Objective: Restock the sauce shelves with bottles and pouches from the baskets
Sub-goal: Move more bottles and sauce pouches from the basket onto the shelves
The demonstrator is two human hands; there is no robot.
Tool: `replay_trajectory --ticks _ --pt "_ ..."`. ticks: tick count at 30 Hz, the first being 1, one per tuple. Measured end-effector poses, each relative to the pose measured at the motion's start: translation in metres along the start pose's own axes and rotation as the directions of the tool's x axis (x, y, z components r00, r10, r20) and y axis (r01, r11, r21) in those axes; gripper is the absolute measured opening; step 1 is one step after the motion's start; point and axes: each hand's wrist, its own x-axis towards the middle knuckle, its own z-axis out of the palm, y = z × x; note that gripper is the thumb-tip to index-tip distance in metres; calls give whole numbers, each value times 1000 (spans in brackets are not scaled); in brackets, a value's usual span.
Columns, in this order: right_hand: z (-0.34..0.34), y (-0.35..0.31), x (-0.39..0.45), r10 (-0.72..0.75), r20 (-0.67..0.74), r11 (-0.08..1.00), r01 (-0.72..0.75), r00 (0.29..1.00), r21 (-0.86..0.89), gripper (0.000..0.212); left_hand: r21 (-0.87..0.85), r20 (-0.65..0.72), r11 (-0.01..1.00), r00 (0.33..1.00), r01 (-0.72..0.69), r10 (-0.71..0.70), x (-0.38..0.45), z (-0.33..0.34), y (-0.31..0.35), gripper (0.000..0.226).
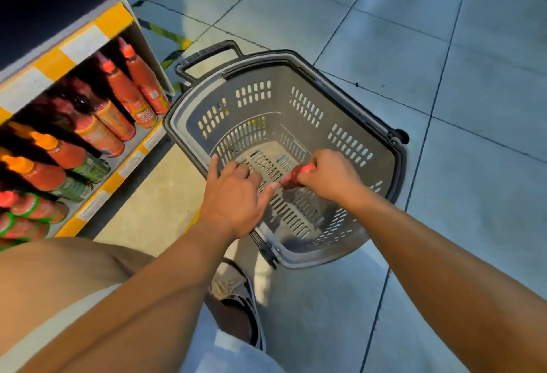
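Observation:
A grey plastic basket [340, 100] with slotted walls stands on the tiled floor beside the shelf. My right hand [331, 177] reaches into it and grips a red sauce bottle [297, 175] low over the basket floor. My left hand [236, 195] hovers over the basket's near-left rim with fingers spread and relaxed, its fingertips close to the bottle. I see nothing else inside the basket. To the left, the sauce shelf [118, 174] holds rows of red and orange bottles [130, 94].
The shelf's yellow-and-white edge strips [68, 53] run along the left. A black pull handle [207, 56] sticks out behind the basket. My knee [59, 272] and shoe [239, 298] are low in view. Grey floor tiles [444, 47] spread to the right.

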Motion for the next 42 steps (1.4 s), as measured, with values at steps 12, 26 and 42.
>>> replay_trajectory --ticks 12,26,42 --pt "-99 -136 -55 -347 -537 814 531 769 234 11 -267 -198 964 979 2 -57 -5 -92 -74 63" --pt "-69 -384 -172 -635 -487 360 787 600 500 28 -462 -347 794 744 395 -571 -292 -173 -265 25" --pt "151 -560 -279 -851 193 526 783 489 333 15 -506 -276 431 333 747 -902 -545 -76 -394 38"
